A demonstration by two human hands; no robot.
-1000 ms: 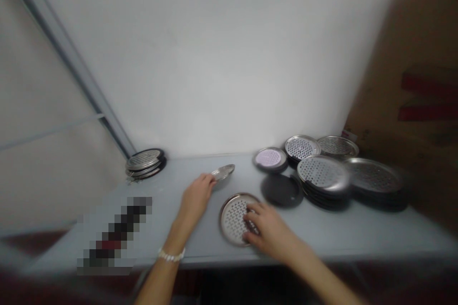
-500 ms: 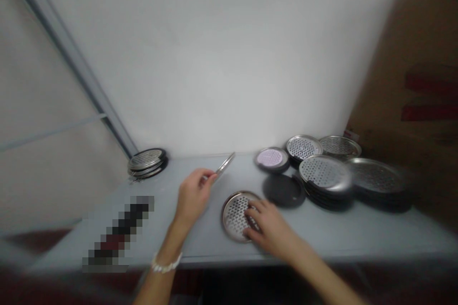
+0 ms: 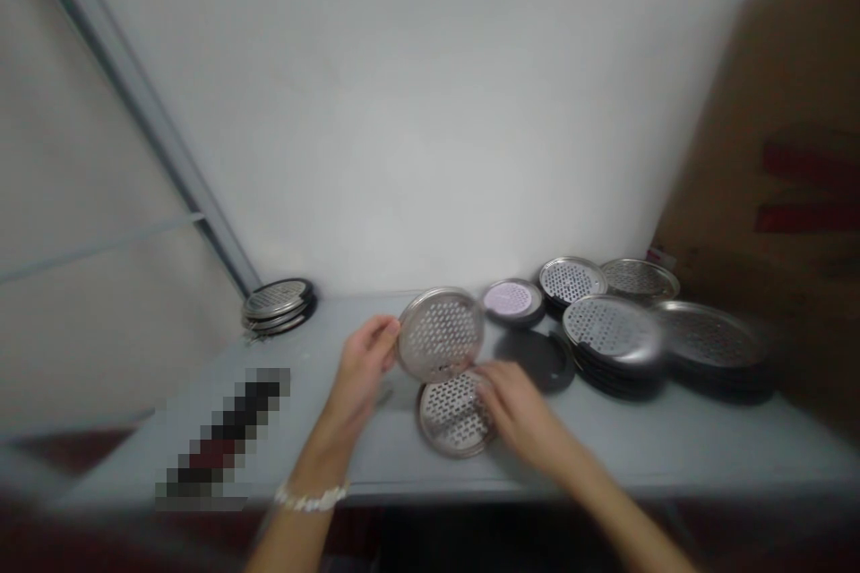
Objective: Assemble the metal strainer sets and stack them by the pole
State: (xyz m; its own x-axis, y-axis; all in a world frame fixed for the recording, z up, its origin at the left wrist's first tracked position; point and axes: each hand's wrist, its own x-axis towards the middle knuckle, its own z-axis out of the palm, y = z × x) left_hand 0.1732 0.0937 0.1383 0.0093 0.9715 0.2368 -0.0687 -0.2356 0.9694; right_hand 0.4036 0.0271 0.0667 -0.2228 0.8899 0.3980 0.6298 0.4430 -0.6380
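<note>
In the head view, the left hand [image 3: 359, 367] grips one round, silver, perforated metal disc [image 3: 440, 333] by its left edge, raised and tilted up above the pale grey table [image 3: 672, 443]. One second round perforated metal plate [image 3: 453, 419] lies flat below it. The right hand [image 3: 520, 407] has its bent fingers at the raised disc's lower edge, over the plate; whether it grasps either, I cannot tell. One white beaded bracelet [image 3: 313, 499] circles the left wrist. Just right of the plate lies one flat black disc [image 3: 530, 358]. Five silver-topped round piles [image 3: 608, 327], one with a lilac centre, stand farther right; one similar stack [image 3: 279, 297] stands far left.
</note>
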